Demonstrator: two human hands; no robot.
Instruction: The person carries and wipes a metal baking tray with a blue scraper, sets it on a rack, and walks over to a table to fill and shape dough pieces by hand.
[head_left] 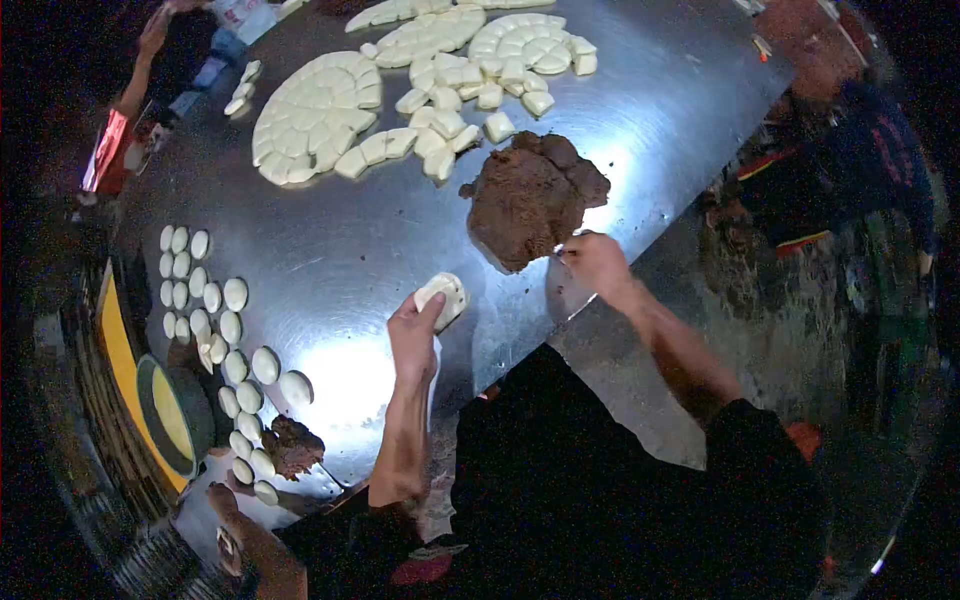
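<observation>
A flattened piece of pale dough [443, 300] rests in my left hand [412, 335], the thumb pressed on its face, held over the metal table. My right hand [596, 265] is closed in a pinch at the lower right edge of a large mound of brown paste [530, 195]. Whatever lies between those fingertips is too small to make out. Beyond the mound are cut dough pieces [440, 95], some loose and some still joined in round, scored slabs [318, 115].
Rows of smooth, pale dough rounds [235, 366] sit along the table's left side, near a smaller lump of brown paste [292, 447]. Another person's hand [232, 515] is at lower left. A round container [168, 415] stands beyond the left edge. Other people stand around the table [660, 110].
</observation>
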